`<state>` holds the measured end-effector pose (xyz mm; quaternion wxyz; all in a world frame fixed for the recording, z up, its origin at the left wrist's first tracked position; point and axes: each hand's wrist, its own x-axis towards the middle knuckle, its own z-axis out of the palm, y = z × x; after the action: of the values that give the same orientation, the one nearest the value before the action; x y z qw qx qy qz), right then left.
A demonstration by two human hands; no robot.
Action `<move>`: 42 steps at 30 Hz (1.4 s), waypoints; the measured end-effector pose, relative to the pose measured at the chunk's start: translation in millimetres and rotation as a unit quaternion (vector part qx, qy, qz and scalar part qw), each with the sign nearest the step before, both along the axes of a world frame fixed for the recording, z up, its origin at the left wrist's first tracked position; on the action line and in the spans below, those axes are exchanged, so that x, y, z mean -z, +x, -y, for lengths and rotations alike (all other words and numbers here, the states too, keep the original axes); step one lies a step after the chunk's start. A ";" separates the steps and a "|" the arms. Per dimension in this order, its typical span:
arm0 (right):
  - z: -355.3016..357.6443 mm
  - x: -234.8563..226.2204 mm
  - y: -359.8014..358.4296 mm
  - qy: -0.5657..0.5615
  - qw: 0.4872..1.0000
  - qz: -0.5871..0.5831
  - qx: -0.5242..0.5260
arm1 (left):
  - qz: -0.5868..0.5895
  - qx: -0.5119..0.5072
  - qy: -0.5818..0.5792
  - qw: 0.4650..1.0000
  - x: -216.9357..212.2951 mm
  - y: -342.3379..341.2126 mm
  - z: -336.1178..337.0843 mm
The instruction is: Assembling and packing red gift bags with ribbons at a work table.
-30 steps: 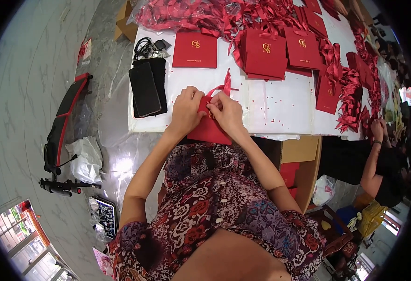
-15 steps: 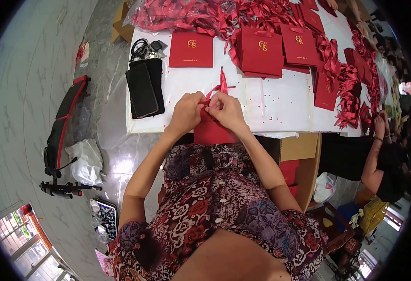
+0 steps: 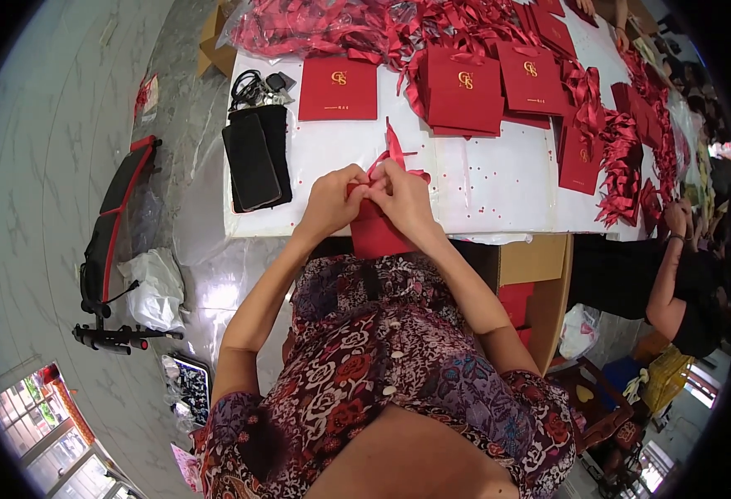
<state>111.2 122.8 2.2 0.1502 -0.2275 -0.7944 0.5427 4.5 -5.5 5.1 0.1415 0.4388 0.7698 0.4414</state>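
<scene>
**White table with a flat red paper bag at its near edge, two bare hands on the bag's upper end**

The broad white-covered table (image 3: 328,145) carries, along its far side, a tangled heap of glossy red ribbons (image 3: 315,29), partly under clear plastic. Below the tabletop, right of the person, stands an open brown cardboard box (image 3: 532,262) with red pieces inside. On the table, a stack of square red paper bags with gold emblems (image 3: 465,100) lies right of centre, and a single square red bag with a gold emblem (image 3: 338,87) lies to its left

The flat red paper bag (image 3: 382,239) hangs between the person's lap and the table edge. The bare left hand (image 3: 330,201) and bare right hand (image 3: 404,197) meet at its top, thumbs and fingers closed in narrow pinches on it; whether they also grip ribbon, I cannot tell. A loose red satin ribbon (image 3: 394,145) spreads just beyond the fingertips

Left of them, a black rectangular phone (image 3: 253,162) rests on a black cloth (image 3: 280,137). Tiny red specks (image 3: 482,177) dot the tabletop
</scene>
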 end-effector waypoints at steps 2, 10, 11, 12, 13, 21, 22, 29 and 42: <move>-3.7 -7.4 -0.8 0.169 0.985 0.019 -0.040 | 0.006 -0.006 -0.006 1.000 -3.3 0.2 -2.7; -56.7 3.0 -2.5 0.062 0.977 0.014 -0.204 | -0.060 0.012 0.032 0.998 -6.6 4.8 -5.3; -59.8 3.2 -4.5 -0.044 0.971 0.086 -0.218 | -0.077 0.027 0.069 0.994 -5.4 4.5 -5.6; -64.7 5.8 -7.0 -0.108 0.954 0.123 -0.250 | -0.077 0.028 0.069 0.994 -4.3 5.1 -4.8; -66.4 5.7 -7.5 -0.109 0.954 0.123 -0.250 | -0.082 0.037 0.069 0.994 -4.6 6.0 -2.9; -76.5 7.4 -14.7 -0.254 0.907 0.099 -0.320 | -0.101 0.084 0.091 0.987 -6.0 0.6 0.8; -75.2 7.5 -15.6 -0.254 0.908 0.098 -0.320 | -0.103 0.089 0.088 0.987 -6.2 -0.8 2.1; -72.7 3.9 -16.5 -0.220 0.914 0.074 -0.332 | -0.120 0.105 0.103 0.982 -7.9 0.5 2.7; -73.8 13.7 -35.3 -0.146 0.989 -0.020 -0.004 | -0.047 0.030 0.046 0.997 -7.6 -5.3 -5.1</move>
<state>75.8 196.6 -11.5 0.1294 -0.2332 -0.7042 0.6580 -0.8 -0.4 12.7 0.0983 0.4882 0.7408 0.4507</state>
